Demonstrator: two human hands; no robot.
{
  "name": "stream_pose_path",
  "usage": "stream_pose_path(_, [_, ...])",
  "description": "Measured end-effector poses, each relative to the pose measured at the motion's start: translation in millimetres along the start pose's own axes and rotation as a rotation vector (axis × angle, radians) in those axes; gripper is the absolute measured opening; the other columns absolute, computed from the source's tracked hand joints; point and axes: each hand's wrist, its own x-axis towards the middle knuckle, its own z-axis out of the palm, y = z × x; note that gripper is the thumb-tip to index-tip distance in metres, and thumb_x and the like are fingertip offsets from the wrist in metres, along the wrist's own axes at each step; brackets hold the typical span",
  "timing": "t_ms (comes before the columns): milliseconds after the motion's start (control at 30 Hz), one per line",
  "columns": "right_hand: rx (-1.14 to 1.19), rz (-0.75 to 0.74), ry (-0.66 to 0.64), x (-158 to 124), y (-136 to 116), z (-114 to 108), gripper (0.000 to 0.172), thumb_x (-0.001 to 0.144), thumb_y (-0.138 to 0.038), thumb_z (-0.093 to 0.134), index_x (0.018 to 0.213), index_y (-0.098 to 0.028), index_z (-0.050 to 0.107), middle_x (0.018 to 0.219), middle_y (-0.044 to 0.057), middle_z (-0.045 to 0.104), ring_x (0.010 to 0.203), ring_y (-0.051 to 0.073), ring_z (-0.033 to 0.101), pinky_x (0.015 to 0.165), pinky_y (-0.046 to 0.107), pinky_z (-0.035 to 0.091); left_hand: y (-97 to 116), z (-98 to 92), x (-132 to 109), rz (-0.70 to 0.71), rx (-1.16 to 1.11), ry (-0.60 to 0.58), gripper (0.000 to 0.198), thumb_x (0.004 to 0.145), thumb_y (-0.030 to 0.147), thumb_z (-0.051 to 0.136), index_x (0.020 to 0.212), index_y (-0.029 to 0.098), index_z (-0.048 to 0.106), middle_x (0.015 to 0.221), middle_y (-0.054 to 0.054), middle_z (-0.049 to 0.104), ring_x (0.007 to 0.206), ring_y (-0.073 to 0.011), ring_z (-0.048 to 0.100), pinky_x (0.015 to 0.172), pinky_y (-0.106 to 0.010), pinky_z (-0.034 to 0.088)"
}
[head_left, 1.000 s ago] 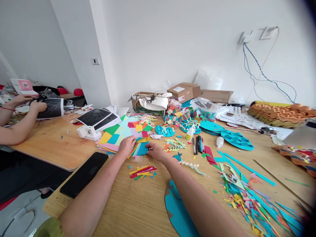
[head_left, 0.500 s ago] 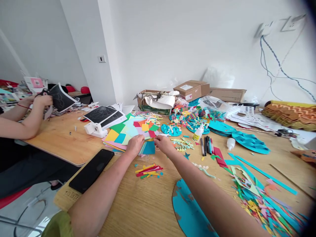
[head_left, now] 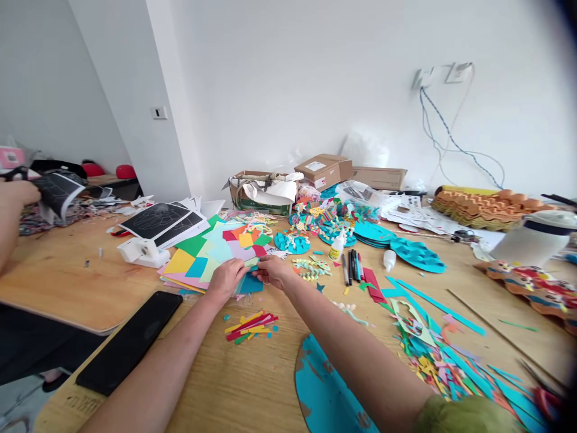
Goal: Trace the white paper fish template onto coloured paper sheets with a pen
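Observation:
My left hand (head_left: 229, 280) and my right hand (head_left: 274, 272) meet over the front of a stack of colored paper (head_left: 180, 262). Between their pinched fingertips is a small piece of green-blue paper (head_left: 252, 262), partly covered by the fingers. A blue sheet (head_left: 250, 284) lies just beneath. Closer to me, a little pile of red and yellow paper strips (head_left: 250, 326) rests on the table. Under my right forearm sits a blue painted cardboard disc (head_left: 322, 385) with brown bare patches.
A black phone (head_left: 130, 340) lies left of my arm. Beyond my hands stand a glue bottle (head_left: 336, 246), several pens (head_left: 354, 267) and an open box (head_left: 261, 193). Paper scraps (head_left: 433, 361) and scissors (head_left: 546, 399) are at right. A co-worker's hand (head_left: 20, 193) shows at far left.
The view has swung to the right, bringing a white jug and scissors into sight. My hands have come closer together, and the small paper now shows between them.

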Motion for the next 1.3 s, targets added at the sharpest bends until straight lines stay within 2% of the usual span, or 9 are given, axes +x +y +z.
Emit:
stream_pose_path(133, [-0.024, 0.02, -0.003, 4, 1, 4, 0.031, 0.086, -0.03, 0.051, 0.114, -0.015, 0.051, 0.112, 0.008, 0.055, 0.093, 0.019, 0.057, 0.077, 0.039, 0.049, -4, 8.1, 0, 0.032, -0.022, 0.016, 0.016, 0.086, 0.02, 0.043, 0.074, 0.017, 0.053, 0.076, -0.003, 0.058, 0.077, -0.0172, 0.055, 0.068, -0.026, 0.04])
stream_pose_path(267, [-0.101, 0.02, -0.026, 3, 1, 7, 0.031, 0.086, -0.03, 0.051, 0.113, -0.015, 0.051, 0.112, 0.008, 0.055, 0.093, 0.019, 0.057, 0.077, 0.039, 0.049, -8, 16.5, 2, 0.071, -0.048, 0.0, 0.013, 0.082, 0.017, 0.047, 0.092, 0.017, 0.055, 0.095, -0.006, 0.059, 0.092, -0.0185, 0.054, 0.078, -0.027, 0.041])
stream_pose_path(400, [-0.221, -0.003, -0.048, -2, 1, 7, 0.03, 0.086, -0.03, 0.051, 0.112, -0.015, 0.052, 0.109, 0.007, 0.056, 0.09, 0.018, 0.058, 0.075, 0.038, 0.05, -13, 21.7, 2, 0.081, -0.052, -0.041, 0.015, 0.082, 0.019, 0.049, 0.094, 0.017, 0.057, 0.096, -0.007, 0.06, 0.093, -0.0194, 0.055, 0.08, -0.029, 0.042])
stream_pose_path(600, [-0.413, -0.095, -0.078, -30, -1, 1, 0.023, 0.083, -0.012, 0.051, 0.106, -0.012, 0.053, 0.072, -0.001, 0.06, 0.057, 0.008, 0.056, 0.053, 0.021, 0.047, -22, 26.2, 2, 0.047, -0.051, -0.064, 0.022, 0.078, 0.017, 0.046, 0.096, 0.015, 0.059, 0.099, -0.009, 0.06, 0.095, -0.021, 0.055, 0.083, -0.031, 0.042])
stream_pose_path(700, [-0.509, -0.202, -0.078, -62, -3, -1, 0.035, 0.076, -0.006, 0.053, 0.109, -0.016, 0.053, 0.065, -0.004, 0.059, 0.054, 0.009, 0.056, 0.05, 0.019, 0.045, -26, 28.4, 3, 0.037, -0.053, -0.072, 0.025, 0.077, 0.019, 0.044, 0.097, 0.016, 0.059, 0.102, -0.009, 0.06, 0.097, -0.0222, 0.054, 0.085, -0.033, 0.042])
stream_pose_path(800, [-0.622, -0.343, -0.034, -104, 1, -6, 0.037, 0.074, -0.009, 0.053, 0.109, -0.021, 0.056, 0.078, 0.0, 0.064, 0.074, 0.015, 0.06, 0.062, 0.024, 0.044, -29, 29.6, 4, 0.032, -0.05, -0.083, 0.029, 0.076, 0.021, 0.042, 0.098, 0.015, 0.059, 0.104, -0.01, 0.06, 0.099, -0.0226, 0.054, 0.087, -0.034, 0.041])
stream_pose_path(933, [-1.088, -0.753, 0.075, -148, 24, -24, 0.035, 0.081, -0.011, 0.042, 0.113, -0.019, 0.053, 0.09, 0.006, 0.065, 0.08, 0.018, 0.06, 0.064, 0.026, 0.041, -28, 29.7, 3, 0.014, -0.037, -0.095, 0.036, 0.079, 0.031, 0.038, 0.103, 0.013, 0.058, 0.108, -0.012, 0.058, 0.101, -0.0235, 0.054, 0.089, -0.035, 0.041])
stream_pose_path(1067, [-1.294, -0.872, 0.207, -160, 53, -56, 0.035, 0.08, -0.008, 0.04, 0.111, -0.018, 0.051, 0.085, 0.005, 0.065, 0.071, 0.016, 0.059, 0.057, 0.023, 0.038, -26, 30.9, 2, -0.003, -0.002, -0.121, 0.046, 0.076, 0.039, 0.043, 0.11, 0.011, 0.058, 0.119, -0.015, 0.053, 0.11, -0.0266, 0.05, 0.093, -0.037, 0.039])
stream_pose_path(1300, [-1.176, -0.951, 0.369, -155, 78, -88, 0.026, 0.084, -0.008, 0.035, 0.1, -0.016, 0.053, 0.083, 0.006, 0.063, 0.074, 0.015, 0.058, 0.063, 0.022, 0.041, -36, 37.8, 3, 0.009, 0.073, -0.176, 0.046, 0.077, 0.037, 0.043, 0.114, 0.013, 0.057, 0.124, -0.014, 0.051, 0.115, -0.0254, 0.046, 0.096, -0.034, 0.037])
